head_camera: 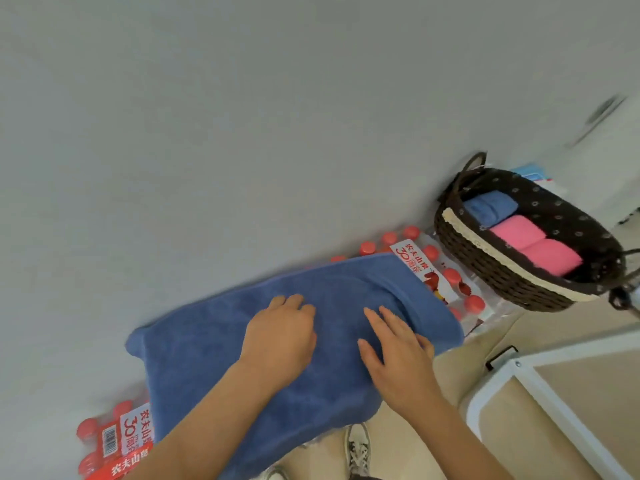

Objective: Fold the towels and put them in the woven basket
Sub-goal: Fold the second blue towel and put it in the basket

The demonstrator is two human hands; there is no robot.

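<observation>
My left hand (280, 336) and right hand (398, 348) press flat, gripping nothing, on the blue towel (214, 358) draped over bottle packs (114, 438), near the basket (502, 271). Soft, light, probably limp; I'd pinch its corners.

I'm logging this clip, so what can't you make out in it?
- Bottle packs: head view, mostly hidden under the blue towel.
- Basket bottom: covered by folded towels.
- Shoes: cut off by the bottom edge.
- White object, upper right: blurred.
</observation>
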